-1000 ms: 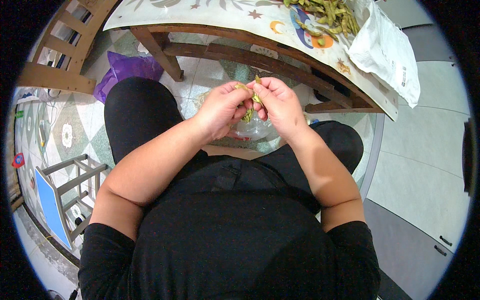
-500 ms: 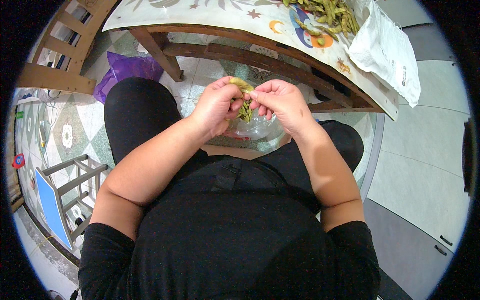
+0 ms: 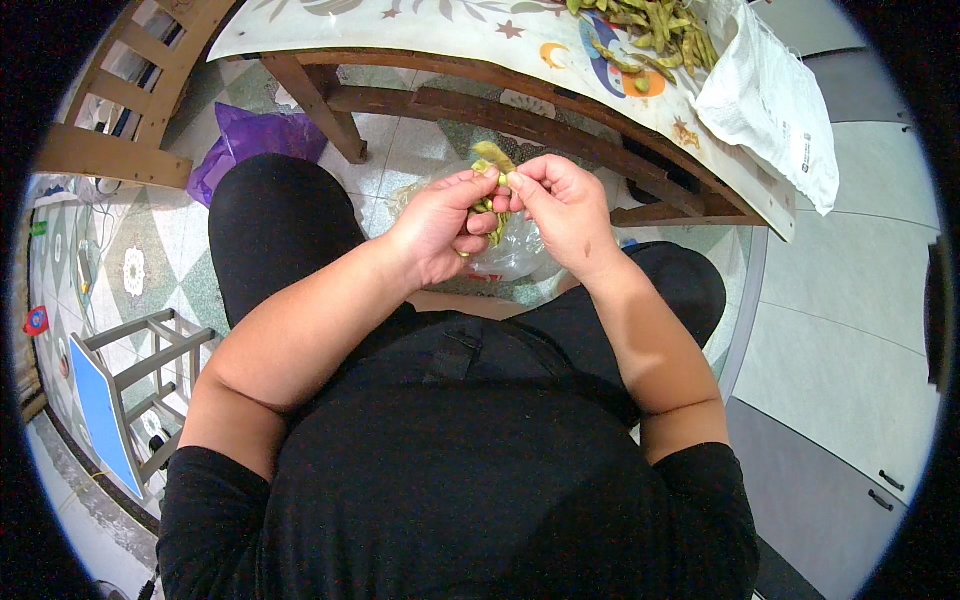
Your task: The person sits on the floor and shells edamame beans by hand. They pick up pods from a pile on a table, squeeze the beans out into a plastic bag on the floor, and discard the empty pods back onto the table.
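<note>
Right between the two hands is a yellow-green bean pod [image 3: 493, 155], up high in front of the person's lap. It looks a bit blurry and sticks up past the fingertips. The left hand [image 3: 435, 220] has its thumb and first finger pinched on the pod, and its other fingers [image 3: 478, 224] are curled in. The right hand [image 3: 568, 205] is pinching the pod too, from the other side, so the tips of both hands nearly meet. Some more green bits [image 3: 499, 232] show just under the hands, and a clear plastic bag [image 3: 515, 255] is down below them.

Past the hands is a table [image 3: 430, 30] with wood legs and a white cover with stars and a moon on it. A big pile of pods [image 3: 665, 30] lies on its right part. Next to the pile is a white sack [image 3: 770, 105], hanging a little over the edge. On the floor [image 3: 375, 215], a purple bag [image 3: 260, 140] sits near the left knee. Farther left, there is a stool with a blue top [image 3: 105, 415]. Pale cupboards [image 3: 845, 330] stand on the right.
</note>
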A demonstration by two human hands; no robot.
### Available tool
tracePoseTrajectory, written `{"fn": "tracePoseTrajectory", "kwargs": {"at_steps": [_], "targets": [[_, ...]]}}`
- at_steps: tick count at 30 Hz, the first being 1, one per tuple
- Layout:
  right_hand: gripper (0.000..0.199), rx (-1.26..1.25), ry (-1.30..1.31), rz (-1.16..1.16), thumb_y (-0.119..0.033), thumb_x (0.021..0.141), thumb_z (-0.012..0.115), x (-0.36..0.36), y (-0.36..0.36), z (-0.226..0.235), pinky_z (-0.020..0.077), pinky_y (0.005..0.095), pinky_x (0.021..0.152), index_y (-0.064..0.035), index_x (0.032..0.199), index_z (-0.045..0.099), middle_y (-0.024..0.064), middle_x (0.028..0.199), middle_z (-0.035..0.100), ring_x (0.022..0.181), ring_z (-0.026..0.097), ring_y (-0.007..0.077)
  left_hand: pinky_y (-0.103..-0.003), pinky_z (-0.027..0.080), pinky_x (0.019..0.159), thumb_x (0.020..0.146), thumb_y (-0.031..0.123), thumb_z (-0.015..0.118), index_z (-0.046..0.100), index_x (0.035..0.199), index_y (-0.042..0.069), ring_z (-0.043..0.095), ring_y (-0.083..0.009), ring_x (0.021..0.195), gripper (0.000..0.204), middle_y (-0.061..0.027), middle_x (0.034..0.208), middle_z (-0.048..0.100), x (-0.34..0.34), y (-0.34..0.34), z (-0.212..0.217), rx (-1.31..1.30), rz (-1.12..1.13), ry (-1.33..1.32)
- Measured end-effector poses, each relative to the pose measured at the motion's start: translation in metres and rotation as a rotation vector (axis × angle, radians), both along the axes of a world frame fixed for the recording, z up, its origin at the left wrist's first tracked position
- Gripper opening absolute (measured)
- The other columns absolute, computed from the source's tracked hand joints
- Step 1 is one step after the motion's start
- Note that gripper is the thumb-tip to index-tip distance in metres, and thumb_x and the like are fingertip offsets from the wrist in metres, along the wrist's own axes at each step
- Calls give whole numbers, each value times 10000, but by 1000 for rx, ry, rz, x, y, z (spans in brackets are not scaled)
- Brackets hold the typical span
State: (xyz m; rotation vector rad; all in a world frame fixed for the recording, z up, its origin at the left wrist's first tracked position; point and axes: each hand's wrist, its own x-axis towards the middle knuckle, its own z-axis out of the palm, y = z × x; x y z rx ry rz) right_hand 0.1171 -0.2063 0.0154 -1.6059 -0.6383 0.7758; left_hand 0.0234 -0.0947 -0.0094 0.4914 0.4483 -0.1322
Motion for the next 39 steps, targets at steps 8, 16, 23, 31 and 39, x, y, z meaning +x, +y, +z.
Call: {"fn": "tracePoseTrajectory", "kwargs": {"at_steps": [8, 16, 23, 31, 39], "targets": [[86, 75, 4, 69, -66, 809, 495, 0, 0, -5, 421, 215, 581, -12, 760, 540, 17, 659, 559, 618, 514, 78, -141, 208, 331, 871, 212, 399, 431, 861, 100, 324, -25, 438, 117, 10, 699, 474, -1, 0, 0, -45, 4, -18], [82, -7, -151, -30, -76, 794, 524, 0, 2, -16, 424, 228, 533, -9, 747, 526, 21, 657, 560, 588, 516, 80, -136, 201, 330, 869, 208, 404, 457, 866, 86, 331, -17, 453, 134, 14, 707, 478, 2, 0, 6, 25, 29, 25], [83, -20, 12, -143, -97, 789, 546, 14, -2, -9, 393, 188, 524, -17, 781, 529, -5, 651, 532, 570, 475, 54, -147, 225, 328, 828, 134, 410, 462, 904, 43, 344, -37, 471, 130, -10, 735, 470, 4, 7, 2, -97, 35, 32], [186, -477, -485, 48, -168, 715, 620, 33, -10, -12, 414, 237, 558, -44, 845, 574, 31, 690, 548, 613, 512, 112, -283, 481, 567, 833, 143, 359, 471, 947, 8, 538, -203, 721, 209, -139, 904, 529, 4, 24, 3, -599, 249, 42], [251, -617, -788, 170, -280, 727, 578, 28, -5, -7, 443, 329, 661, -75, 871, 592, 99, 834, 573, 770, 559, 261, -355, 492, 730, 852, 151, 345, 504, 891, -30, 546, -275, 881, 244, -166, 947, 538, 12, 52, 48, -598, 343, -168]]}}
